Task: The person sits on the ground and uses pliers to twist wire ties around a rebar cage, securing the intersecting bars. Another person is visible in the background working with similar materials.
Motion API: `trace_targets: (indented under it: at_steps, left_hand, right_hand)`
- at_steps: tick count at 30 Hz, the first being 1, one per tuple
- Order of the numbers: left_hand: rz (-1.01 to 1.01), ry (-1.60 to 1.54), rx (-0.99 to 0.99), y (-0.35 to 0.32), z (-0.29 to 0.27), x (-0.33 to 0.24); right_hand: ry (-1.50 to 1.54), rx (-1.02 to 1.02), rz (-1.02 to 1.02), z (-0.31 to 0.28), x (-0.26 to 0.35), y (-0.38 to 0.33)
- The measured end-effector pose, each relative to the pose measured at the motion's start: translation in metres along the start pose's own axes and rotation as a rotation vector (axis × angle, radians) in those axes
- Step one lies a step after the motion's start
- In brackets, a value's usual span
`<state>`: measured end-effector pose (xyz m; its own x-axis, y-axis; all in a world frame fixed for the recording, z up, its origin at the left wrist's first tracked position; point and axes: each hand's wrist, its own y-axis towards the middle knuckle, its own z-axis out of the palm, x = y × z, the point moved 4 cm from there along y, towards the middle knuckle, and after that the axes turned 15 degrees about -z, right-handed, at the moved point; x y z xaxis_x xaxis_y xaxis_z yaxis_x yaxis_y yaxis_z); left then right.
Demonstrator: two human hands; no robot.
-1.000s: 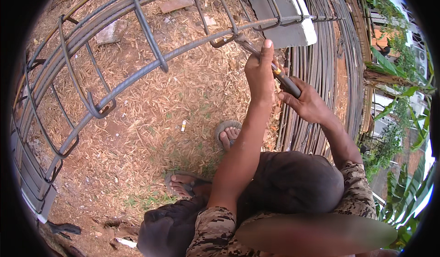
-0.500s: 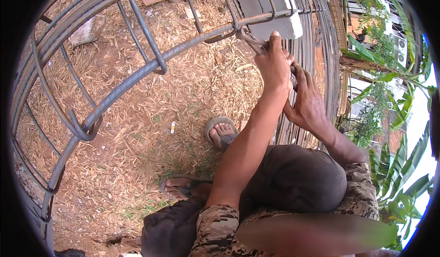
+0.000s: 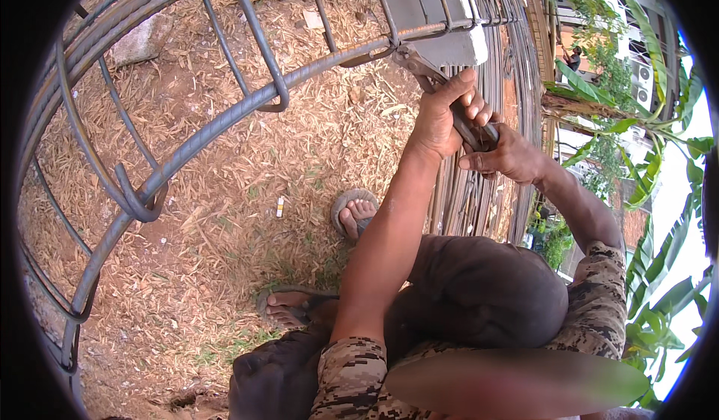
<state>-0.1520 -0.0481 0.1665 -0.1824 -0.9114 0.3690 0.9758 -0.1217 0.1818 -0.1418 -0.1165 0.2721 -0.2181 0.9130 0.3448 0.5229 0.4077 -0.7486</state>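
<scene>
Steel pincers (image 3: 416, 62) reach up to a crossing of ribbed rebar (image 3: 225, 124) and a thinner bent stirrup (image 3: 389, 17), their jaws right at the joint. My left hand (image 3: 443, 113) wraps the pincers' handles part way down, with the thumb laid along them. At the lower end of the handles my right hand (image 3: 511, 154) has its fingers closed round them. Any tie wire between the jaws is too small to make out.
More stirrups (image 3: 251, 38) of the curved rebar cage run along the left and top. A grey block (image 3: 449, 42) with a white edge lies beyond it. Long stacked bars (image 3: 490, 203) stretch along the right. Wood chips cover the ground (image 3: 202, 270) by my sandalled foot (image 3: 358, 212).
My right hand has moved down and gripped the handle ends, where its fingers were stretched out before. My left hand has lowered slightly, and the pincers have tilted, their jaws still at the joint.
</scene>
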Motion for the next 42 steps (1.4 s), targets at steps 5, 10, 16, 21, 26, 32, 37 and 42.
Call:
trace_targets:
  at_steps: [5,10,16,21,26,32,37,42]
  left_hand:
    - [0.035,-0.039,-0.282,0.0,0.005,0.006]
    - [0.064,0.269,-0.532,-0.009,0.021,0.016]
    - [0.244,0.492,-0.949,-0.044,-0.024,0.018]
    - [0.258,0.877,-1.159,-0.085,-0.076,0.003]
    - [0.528,0.661,-0.903,-0.12,-0.076,-0.016]
    - [0.54,0.908,-0.887,-0.142,-0.058,-0.035]
    - [0.535,1.076,-1.15,-0.169,-0.068,-0.052]
    - [0.188,1.112,-1.382,-0.193,-0.067,-0.052]
  right_hand:
    - [-0.038,0.065,0.043,-0.013,-0.019,0.001]
    - [1.102,0.458,-0.038,0.015,-0.044,-0.006]
    - [0.828,0.077,-0.17,0.074,-0.102,0.01]
    - [0.304,-0.172,-0.446,0.102,-0.094,0.041]
    - [0.868,0.0,-0.429,0.136,-0.074,0.06]
    - [0.978,0.018,-0.552,0.165,-0.049,0.074]
    - [0.724,-0.123,-0.689,0.195,-0.046,0.084]
    - [0.708,-0.126,-0.638,0.199,-0.038,0.093]
